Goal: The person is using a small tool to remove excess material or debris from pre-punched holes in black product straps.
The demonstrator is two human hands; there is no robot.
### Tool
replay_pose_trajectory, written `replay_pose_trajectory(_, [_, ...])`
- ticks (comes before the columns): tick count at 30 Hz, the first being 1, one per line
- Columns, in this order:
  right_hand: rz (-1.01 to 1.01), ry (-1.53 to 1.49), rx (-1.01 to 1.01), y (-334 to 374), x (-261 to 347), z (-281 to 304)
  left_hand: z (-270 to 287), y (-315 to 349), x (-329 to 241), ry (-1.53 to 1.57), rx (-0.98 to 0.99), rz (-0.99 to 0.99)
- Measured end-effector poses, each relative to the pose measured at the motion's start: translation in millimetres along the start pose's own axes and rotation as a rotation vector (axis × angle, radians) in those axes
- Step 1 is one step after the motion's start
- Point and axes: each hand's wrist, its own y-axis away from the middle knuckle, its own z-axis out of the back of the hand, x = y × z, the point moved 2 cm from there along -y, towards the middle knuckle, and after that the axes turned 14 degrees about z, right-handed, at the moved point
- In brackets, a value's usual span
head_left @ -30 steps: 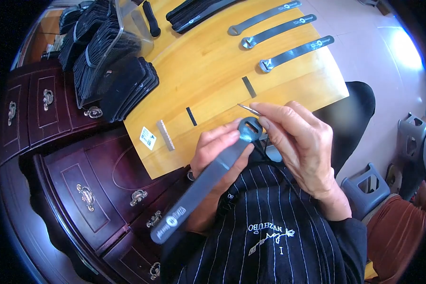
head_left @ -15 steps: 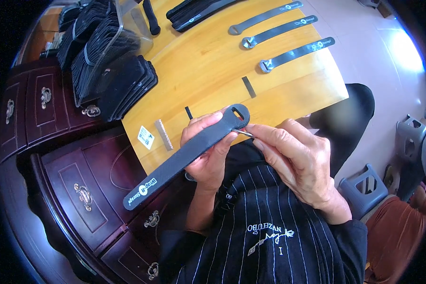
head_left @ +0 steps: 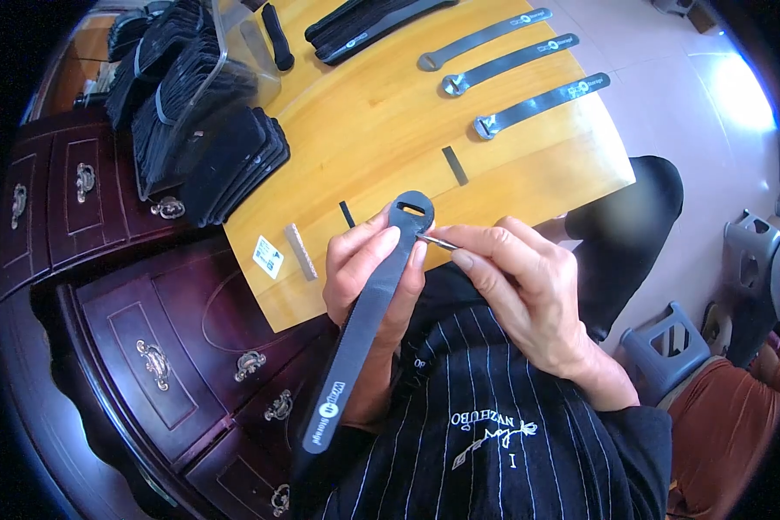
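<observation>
My left hand [head_left: 348, 276] grips a dark grey hook-and-loop strap [head_left: 366, 325] below its rounded, slotted end, thumb on top. The strap's long tail hangs down toward my apron, printed side up. My right hand [head_left: 529, 290] pinches a thin, pointed metal tool [head_left: 440, 243] between thumb and index finger. Its tip touches the strap's edge just under the slotted head; the tool's exact kind cannot be made out. Beyond my hands, a short black strip [head_left: 347, 214] and another dark strip [head_left: 454, 165] lie on the wooden table [head_left: 390, 130].
Three similar straps [head_left: 542, 106] lie spaced out at the table's far right. A pile of black straps [head_left: 364, 30] sits at the back. Left stand a clear bin [head_left: 256, 74] and bundled straps [head_left: 186, 95]. A white label [head_left: 269, 257] lies near a pale strip [head_left: 302, 251].
The strap has swung in my left hand: its tail now points more downward and its slotted head has shifted left. My right hand has followed slightly left with the metal tool.
</observation>
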Motion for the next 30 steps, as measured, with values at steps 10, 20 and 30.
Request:
replay_pose_trajectory(10, [0.209,0.364,-0.049,-10.0,-3.0,-7.8,0.6,-0.8,4.5,-0.262,-0.097,-0.096])
replay_pose_trajectory(20, [0.255,0.385,-0.081,-14.5,-13.9,-19.8,0.3,-3.9,11.3,-0.333,-0.118,-0.137])
replay_pose_trajectory(30, [-0.043,-0.093,-0.057,-27.2,-12.1,-19.6,2.6,-6.2,19.9,0.324,-0.061,0.294])
